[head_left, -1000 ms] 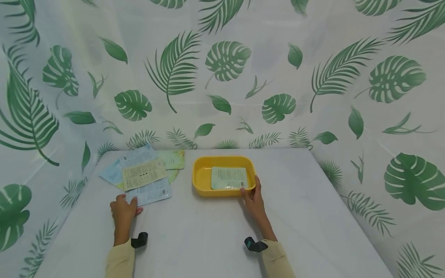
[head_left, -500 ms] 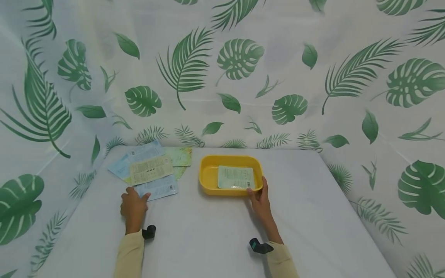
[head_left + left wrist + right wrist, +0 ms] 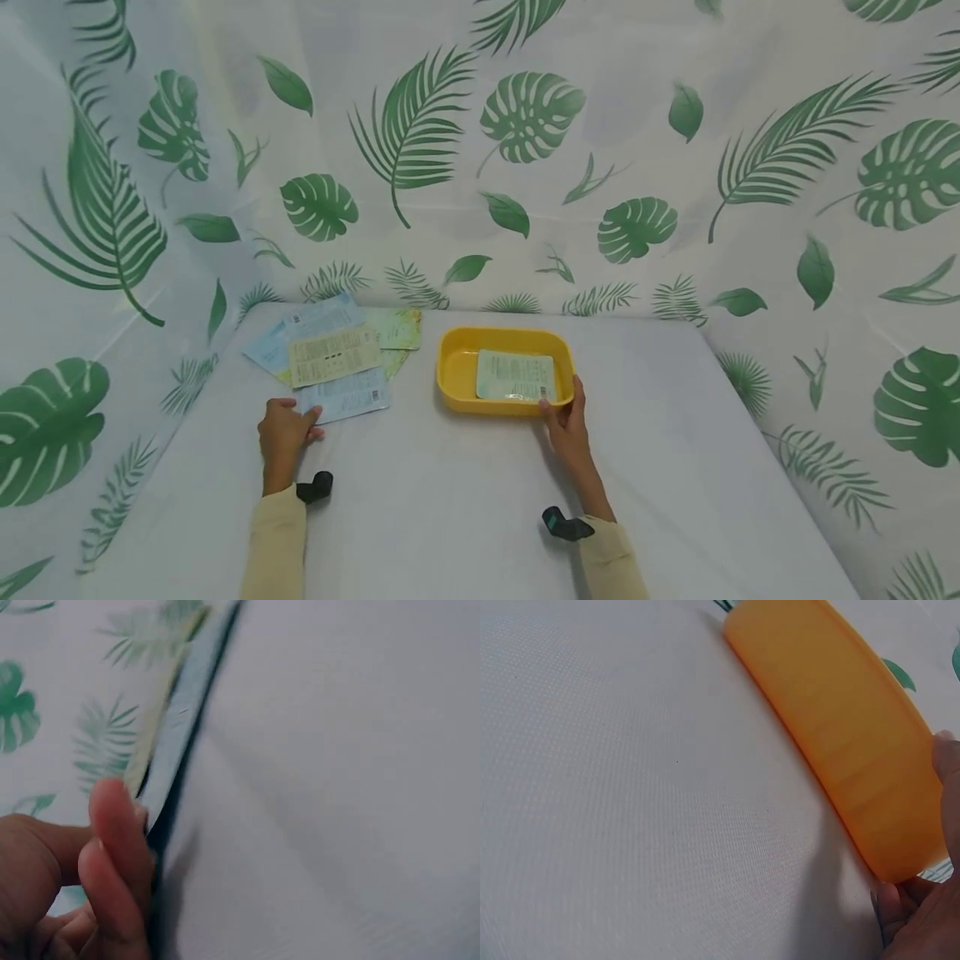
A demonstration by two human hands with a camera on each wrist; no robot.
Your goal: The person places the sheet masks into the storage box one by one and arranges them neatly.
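My left hand (image 3: 283, 437) is at the near left corner of a light blue flat packet (image 3: 348, 396), pinching its edge with the thumb on top. In the left wrist view, the fingers (image 3: 120, 832) close on the edge of that blue packet (image 3: 176, 727). Part of the packet lies under a pale yellow printed packet (image 3: 336, 357). My right hand (image 3: 568, 429) grips the front right corner of a yellow tray (image 3: 457, 402), thumb at the front rim and fingers along the right side. Inside the tray lies a pale green packet (image 3: 516, 377) with printed text and a barcode.
More packets overlap at the back left of the white table (image 3: 450, 500), among them another blue packet (image 3: 322, 315) and a green one (image 3: 397, 327). A leaf-printed white curtain (image 3: 442, 250) stands behind the table and along both sides.
The head view has shifted, so the scene sits further right and a little higher. My left hand stays at the blue packet's corner and my right hand at the tray, with little other movement.
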